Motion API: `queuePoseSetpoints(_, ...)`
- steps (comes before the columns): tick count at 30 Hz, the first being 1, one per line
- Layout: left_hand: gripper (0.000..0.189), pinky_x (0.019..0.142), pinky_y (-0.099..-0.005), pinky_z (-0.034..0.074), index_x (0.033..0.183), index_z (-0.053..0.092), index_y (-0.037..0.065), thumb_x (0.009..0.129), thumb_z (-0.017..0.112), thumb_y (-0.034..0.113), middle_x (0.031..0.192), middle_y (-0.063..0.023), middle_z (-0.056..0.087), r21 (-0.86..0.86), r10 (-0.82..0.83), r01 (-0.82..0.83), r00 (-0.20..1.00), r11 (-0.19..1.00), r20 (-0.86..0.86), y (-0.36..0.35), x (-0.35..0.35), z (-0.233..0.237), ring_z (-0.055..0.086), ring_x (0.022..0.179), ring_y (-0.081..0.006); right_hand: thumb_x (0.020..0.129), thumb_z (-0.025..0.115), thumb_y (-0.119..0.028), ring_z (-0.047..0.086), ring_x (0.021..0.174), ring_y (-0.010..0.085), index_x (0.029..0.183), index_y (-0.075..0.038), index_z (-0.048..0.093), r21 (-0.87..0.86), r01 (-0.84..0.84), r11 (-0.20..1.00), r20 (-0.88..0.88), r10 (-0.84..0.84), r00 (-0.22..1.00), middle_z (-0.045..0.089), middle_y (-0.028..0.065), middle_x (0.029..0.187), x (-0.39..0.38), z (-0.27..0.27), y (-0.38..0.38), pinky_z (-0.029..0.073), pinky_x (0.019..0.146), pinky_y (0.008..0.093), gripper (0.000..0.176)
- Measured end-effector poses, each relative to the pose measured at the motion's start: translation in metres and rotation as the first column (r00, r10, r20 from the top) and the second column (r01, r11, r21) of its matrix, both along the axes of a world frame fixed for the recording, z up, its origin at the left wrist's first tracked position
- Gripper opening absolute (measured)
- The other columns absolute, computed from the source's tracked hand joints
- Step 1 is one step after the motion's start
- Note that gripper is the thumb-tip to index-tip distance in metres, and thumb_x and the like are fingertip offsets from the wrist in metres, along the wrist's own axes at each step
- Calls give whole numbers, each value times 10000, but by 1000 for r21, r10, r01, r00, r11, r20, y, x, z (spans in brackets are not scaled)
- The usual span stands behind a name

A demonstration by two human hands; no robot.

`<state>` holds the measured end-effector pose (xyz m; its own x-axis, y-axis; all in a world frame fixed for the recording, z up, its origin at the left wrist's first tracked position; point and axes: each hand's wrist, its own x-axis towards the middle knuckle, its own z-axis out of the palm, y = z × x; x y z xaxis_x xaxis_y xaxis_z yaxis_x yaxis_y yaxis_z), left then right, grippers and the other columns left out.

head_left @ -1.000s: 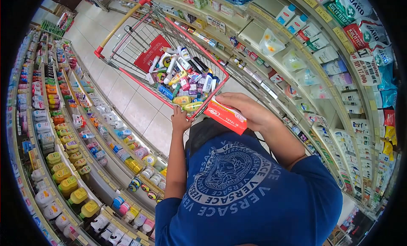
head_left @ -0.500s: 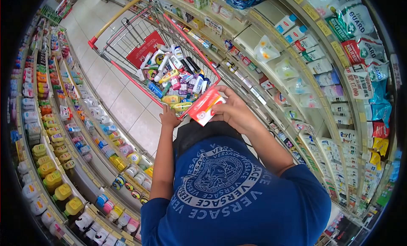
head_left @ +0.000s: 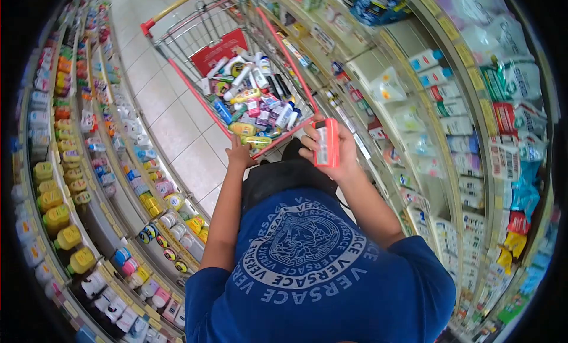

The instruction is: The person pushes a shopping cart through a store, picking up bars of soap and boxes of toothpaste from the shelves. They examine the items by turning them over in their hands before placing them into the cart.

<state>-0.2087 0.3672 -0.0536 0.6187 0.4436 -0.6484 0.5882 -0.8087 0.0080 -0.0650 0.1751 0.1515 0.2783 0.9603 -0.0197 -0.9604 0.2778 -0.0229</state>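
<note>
A small red box [head_left: 327,143] is in my right hand [head_left: 346,157], its narrow side with a white label facing up. My fingers and thumb close around it, just off the near right corner of the shopping cart [head_left: 184,81]. My left hand [head_left: 239,155] has its fingers hooked over the cart's red rim at the near left corner. Inside the cart lies a pile of bottles, tubes and packets [head_left: 251,97]. Among them, a yellow bottle [head_left: 257,142] rests closest to my left hand.
Shelves of bottles and jars [head_left: 68,236] curve along the left. On the right, shelves hold pouches, packs and boxes [head_left: 455,124]. Pale floor tiles [head_left: 163,127] run between the left shelves and the cart. A red sign panel [head_left: 216,52] hangs inside the cart.
My right hand has turned the box from its broad red-and-white face to its narrow side and moved slightly right. My left hand stays at the cart's rim. The view has shifted a little.
</note>
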Motion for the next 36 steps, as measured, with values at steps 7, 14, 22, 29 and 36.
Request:
queuePoseSetpoints(7, 802, 941, -593, 281, 1272, 464, 186, 598, 706, 547, 1458, -177, 112, -113, 41, -40, 999, 993, 3, 3, -1, 3, -78, 1362, -282, 817, 443, -203, 535, 760, 209, 957, -68, 494, -848, -84, 523, -80, 31, 996, 550, 89, 896, 23, -101, -3, 431, 685, 380, 201)
queuePoseSetpoints(14, 829, 917, -589, 300, 1296, 438, 188, 595, 717, 531, 1476, -153, 48, -82, 83, -87, 995, 993, -52, 2, 4, 2, -115, 1360, -262, 821, 515, -150, 566, 864, 241, 1044, -24, 472, -890, -35, 454, 8, 94, 996, 547, 141, 954, 50, -125, 37, 507, 720, 359, 260)
queuePoseSetpoints(22, 773, 921, -609, 303, 1230, 495, 222, 554, 728, 516, 1451, -159, 134, -33, 117, -117, 993, 993, -7, -1, 0, -18, -93, 1361, -282, 789, 568, -187, 578, 768, 196, 981, -57, 557, -958, -134, 252, -33, 369, 929, 555, 111, 945, 93, -224, 111, 470, 566, 282, 232)
queuePoseSetpoints(29, 725, 923, -603, 295, 1189, 527, 217, 555, 738, 496, 1455, -156, 144, -2, 170, -170, 984, 985, -50, -7, 6, -9, -60, 1364, -277, 723, 707, -214, 565, 537, 158, 907, -88, 563, -982, 83, 171, 140, 358, 923, 579, 45, 737, 109, -318, 182, 381, 417, 303, 266)
queuePoseSetpoints(36, 739, 932, -592, 298, 1221, 511, 215, 573, 736, 490, 1453, -169, 136, -12, 164, -168, 973, 986, -161, -4, 17, 4, -99, 1358, -286, 754, 671, -250, 610, 627, 191, 989, -81, 567, -978, 97, 185, 186, 561, 807, 593, 69, 772, 123, -328, 201, 418, 478, 355, 307)
